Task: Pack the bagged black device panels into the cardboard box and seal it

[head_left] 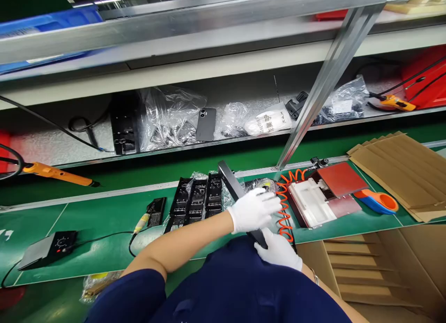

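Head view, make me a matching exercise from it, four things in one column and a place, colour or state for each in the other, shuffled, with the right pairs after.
1. Dark bar
2. Coiled hose
3. Phone
4. Cardboard sheets

A. Lying on the shelf
B. Brown
C. Near end held in the right hand
D. Bright orange

Pairs: 1-C, 2-D, 3-A, 4-B

The gloved left hand [256, 210] lies, fingers stretched out, over a long black bar [231, 181]; the gloved right hand [280, 249] grips its five-o'clock end. From the hands, black molded trays [197, 198] sit at ten o'clock on the green desk [104, 207], a coiled orange air hose [284, 207] at one, cardboard sheets [404, 174] at two, and a smartphone [206, 124] at eleven on the shelf [45, 149].
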Action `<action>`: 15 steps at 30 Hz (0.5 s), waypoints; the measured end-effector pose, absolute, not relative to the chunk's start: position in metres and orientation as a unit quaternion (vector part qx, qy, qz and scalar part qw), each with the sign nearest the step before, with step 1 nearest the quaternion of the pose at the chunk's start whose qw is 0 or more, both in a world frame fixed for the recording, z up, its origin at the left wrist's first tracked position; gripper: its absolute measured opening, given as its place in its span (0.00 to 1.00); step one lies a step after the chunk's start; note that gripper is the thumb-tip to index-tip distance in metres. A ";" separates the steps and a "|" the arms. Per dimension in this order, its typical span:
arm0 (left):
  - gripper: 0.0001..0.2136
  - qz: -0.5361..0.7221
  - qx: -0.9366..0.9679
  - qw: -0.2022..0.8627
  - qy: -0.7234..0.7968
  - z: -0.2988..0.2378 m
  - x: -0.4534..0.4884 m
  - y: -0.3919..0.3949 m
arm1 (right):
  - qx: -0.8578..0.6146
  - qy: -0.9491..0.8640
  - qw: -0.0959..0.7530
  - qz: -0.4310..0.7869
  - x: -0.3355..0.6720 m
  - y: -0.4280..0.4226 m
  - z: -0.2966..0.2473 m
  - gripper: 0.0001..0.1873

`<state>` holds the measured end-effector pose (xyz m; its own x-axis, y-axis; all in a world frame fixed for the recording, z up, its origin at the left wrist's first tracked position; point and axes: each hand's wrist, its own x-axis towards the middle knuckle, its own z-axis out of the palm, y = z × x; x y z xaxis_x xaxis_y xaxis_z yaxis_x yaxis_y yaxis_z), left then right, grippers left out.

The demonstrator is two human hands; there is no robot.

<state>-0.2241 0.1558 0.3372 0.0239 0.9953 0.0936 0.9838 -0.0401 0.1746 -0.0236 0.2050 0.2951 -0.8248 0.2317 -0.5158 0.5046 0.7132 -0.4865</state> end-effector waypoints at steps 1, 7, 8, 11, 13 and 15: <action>0.11 0.102 0.707 0.032 0.699 0.336 -0.233 0.156 | 0.204 0.903 0.211 -0.315 -0.023 0.205 0.294 0.19; 0.21 0.219 0.369 0.001 0.903 0.336 -0.360 0.121 | 0.184 0.932 0.185 -0.249 -0.020 0.203 0.290 0.15; 0.22 0.278 0.350 0.012 0.894 0.334 -0.370 0.113 | 0.183 0.937 0.173 -0.241 -0.019 0.203 0.290 0.14; 0.28 0.511 0.312 0.122 0.792 0.318 -0.363 0.096 | 0.186 0.940 0.128 -0.257 -0.019 0.206 0.294 0.13; 0.29 0.647 0.271 0.188 0.687 0.306 -0.344 0.091 | 0.183 0.932 0.113 -0.292 -0.021 0.211 0.299 0.12; 0.26 0.735 0.221 0.204 0.607 0.295 -0.331 0.089 | 0.167 0.920 0.105 -0.338 -0.023 0.219 0.306 0.12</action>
